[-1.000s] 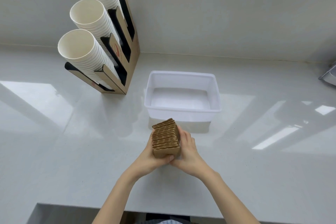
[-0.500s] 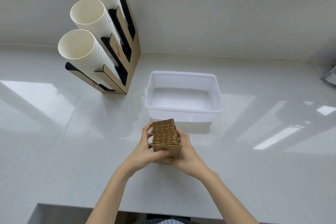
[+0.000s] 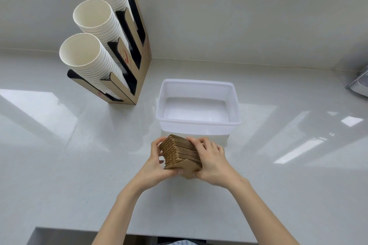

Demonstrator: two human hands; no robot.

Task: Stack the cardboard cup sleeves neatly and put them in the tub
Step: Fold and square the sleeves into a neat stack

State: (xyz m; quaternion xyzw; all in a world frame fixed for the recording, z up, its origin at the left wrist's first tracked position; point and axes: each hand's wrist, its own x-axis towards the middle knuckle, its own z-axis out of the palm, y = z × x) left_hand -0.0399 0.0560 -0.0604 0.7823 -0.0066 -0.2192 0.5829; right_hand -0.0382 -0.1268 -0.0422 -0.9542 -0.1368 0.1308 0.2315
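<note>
Cardboard sleeve stack (image 3: 180,153) pinched between both hands, left hand (image 3: 154,162), right hand (image 3: 212,160), lower centre; squaring-up step; next, lift into empty tub (image 3: 235,103) just behind.

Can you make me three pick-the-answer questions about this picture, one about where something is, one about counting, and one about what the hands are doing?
1. Where is the white tub?
A. just beyond the hands
B. on top of the cup holder
C. under the counter

2. How many stacks of paper cups sit in the cup holder?
A. one
B. three
C. five

3. What is the stack of cardboard sleeves doing?
A. lying in the tub
B. spread over the counter
C. held between both hands

Answers:
1 A: the tub stands on the counter right past the hands.
2 B: three white stacks lean in a row.
3 C: the left hand and right hand press its two sides.
</note>
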